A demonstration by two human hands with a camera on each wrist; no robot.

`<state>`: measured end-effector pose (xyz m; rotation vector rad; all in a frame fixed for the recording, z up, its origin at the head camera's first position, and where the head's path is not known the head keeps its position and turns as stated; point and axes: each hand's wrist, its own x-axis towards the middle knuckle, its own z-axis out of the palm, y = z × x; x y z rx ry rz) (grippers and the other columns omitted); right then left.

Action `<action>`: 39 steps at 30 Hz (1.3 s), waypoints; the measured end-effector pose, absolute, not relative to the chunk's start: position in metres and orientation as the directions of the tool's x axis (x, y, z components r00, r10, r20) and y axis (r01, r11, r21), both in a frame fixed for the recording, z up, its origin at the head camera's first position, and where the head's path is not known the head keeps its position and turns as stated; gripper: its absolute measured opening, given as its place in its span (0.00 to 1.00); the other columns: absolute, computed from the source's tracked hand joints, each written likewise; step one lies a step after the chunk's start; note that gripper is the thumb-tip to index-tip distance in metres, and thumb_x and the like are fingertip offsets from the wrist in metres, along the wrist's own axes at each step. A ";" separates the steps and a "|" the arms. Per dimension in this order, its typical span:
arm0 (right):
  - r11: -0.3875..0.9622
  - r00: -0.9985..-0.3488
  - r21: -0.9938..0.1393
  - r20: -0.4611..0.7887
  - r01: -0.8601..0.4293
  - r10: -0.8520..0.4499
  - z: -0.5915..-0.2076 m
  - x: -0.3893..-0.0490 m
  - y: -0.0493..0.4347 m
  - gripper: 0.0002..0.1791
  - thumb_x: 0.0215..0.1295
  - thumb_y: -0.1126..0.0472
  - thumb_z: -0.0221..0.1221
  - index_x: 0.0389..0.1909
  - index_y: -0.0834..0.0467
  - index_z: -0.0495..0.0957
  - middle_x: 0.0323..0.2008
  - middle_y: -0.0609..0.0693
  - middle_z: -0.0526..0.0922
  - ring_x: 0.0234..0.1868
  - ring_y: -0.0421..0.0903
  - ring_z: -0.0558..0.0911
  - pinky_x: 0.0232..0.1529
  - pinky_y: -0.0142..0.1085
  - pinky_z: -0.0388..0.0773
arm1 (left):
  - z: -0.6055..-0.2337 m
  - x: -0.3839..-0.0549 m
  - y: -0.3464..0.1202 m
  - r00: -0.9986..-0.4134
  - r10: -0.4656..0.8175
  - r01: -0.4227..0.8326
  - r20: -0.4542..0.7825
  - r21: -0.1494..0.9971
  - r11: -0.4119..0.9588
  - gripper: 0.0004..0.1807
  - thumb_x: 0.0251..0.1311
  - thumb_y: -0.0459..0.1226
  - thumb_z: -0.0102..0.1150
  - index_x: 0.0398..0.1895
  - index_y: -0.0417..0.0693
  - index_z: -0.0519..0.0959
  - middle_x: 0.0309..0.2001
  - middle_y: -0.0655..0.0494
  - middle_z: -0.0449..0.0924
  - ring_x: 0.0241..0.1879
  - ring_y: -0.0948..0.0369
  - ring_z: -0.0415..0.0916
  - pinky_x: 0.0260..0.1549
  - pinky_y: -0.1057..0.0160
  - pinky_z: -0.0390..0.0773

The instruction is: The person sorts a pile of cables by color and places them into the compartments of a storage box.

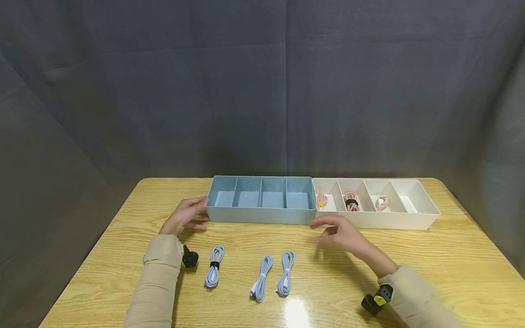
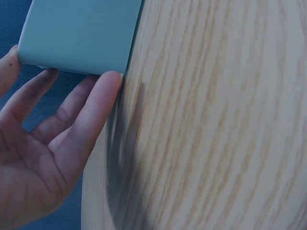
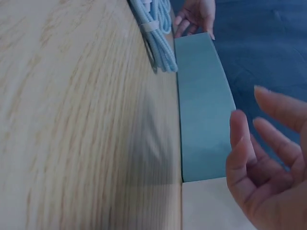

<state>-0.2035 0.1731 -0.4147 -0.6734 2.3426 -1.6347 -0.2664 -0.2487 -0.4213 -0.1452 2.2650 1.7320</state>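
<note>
A blue four-compartment box (image 1: 262,215) stands at the back of the table with nothing in its compartments. My left hand (image 1: 187,216) is at its left end; in the left wrist view the extended fingertips (image 2: 111,79) touch the end wall. My right hand (image 1: 338,233), fingers loosely bent and holding nothing, hovers in front of where the blue box meets a white box (image 1: 381,221). Nearer to me lie three bundled light-blue cables: one with a black strap (image 1: 214,266) on the left, a middle one (image 1: 261,278) and a right one (image 1: 285,273).
The white box is also divided into compartments. Three of them hold pink cables: one (image 1: 321,201) at left, one with a black strap (image 1: 351,201), and one (image 1: 382,203) further right. Behind the wooden table (image 1: 102,282) hangs a dark grey curtain (image 1: 246,91).
</note>
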 end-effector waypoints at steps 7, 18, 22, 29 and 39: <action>0.250 -0.763 -0.928 0.054 -0.277 -0.644 -0.420 -0.210 0.162 0.27 0.49 0.70 0.65 0.52 0.73 0.71 0.37 0.69 0.79 0.25 0.44 0.81 0.26 0.30 0.76 | -0.421 -0.265 -0.249 -0.955 0.110 -0.238 -0.277 0.930 0.279 0.31 0.68 0.46 0.44 0.69 0.41 0.54 0.56 0.30 0.66 0.43 0.49 0.77 0.34 0.53 0.82; 0.217 -0.666 -0.938 0.020 -0.272 -0.746 -0.434 -0.217 0.152 0.28 0.49 0.72 0.64 0.54 0.72 0.70 0.35 0.68 0.79 0.20 0.43 0.76 0.21 0.27 0.71 | -0.423 -0.267 -0.249 -0.954 0.102 -0.246 -0.282 0.930 0.273 0.31 0.67 0.46 0.44 0.68 0.41 0.55 0.56 0.30 0.66 0.40 0.52 0.78 0.33 0.53 0.82; 0.209 -0.630 -0.938 0.013 -0.277 -0.776 -0.435 -0.219 0.148 0.28 0.49 0.73 0.64 0.54 0.72 0.69 0.31 0.68 0.79 0.20 0.44 0.78 0.22 0.30 0.75 | -0.422 -0.266 -0.249 -0.954 0.106 -0.245 -0.282 0.930 0.273 0.32 0.67 0.47 0.45 0.69 0.41 0.55 0.56 0.30 0.66 0.41 0.52 0.78 0.34 0.53 0.82; 0.243 -0.568 -0.932 -0.050 -0.270 -0.822 -0.435 -0.221 0.139 0.28 0.47 0.75 0.64 0.53 0.70 0.71 0.51 0.65 0.73 0.21 0.39 0.78 0.25 0.32 0.79 | -0.422 -0.266 -0.248 -0.955 0.092 -0.249 -0.282 0.930 0.271 0.33 0.65 0.49 0.46 0.68 0.42 0.55 0.56 0.31 0.66 0.41 0.51 0.77 0.34 0.53 0.82; 0.186 -0.438 -0.917 -0.013 -0.354 -0.899 -0.439 -0.225 0.131 0.24 0.47 0.77 0.63 0.49 0.70 0.74 0.49 0.63 0.74 0.22 0.36 0.75 0.24 0.30 0.79 | -0.421 -0.266 -0.247 -0.954 0.074 -0.260 -0.290 0.926 0.273 0.32 0.67 0.47 0.45 0.68 0.42 0.55 0.55 0.31 0.67 0.39 0.53 0.78 0.33 0.54 0.82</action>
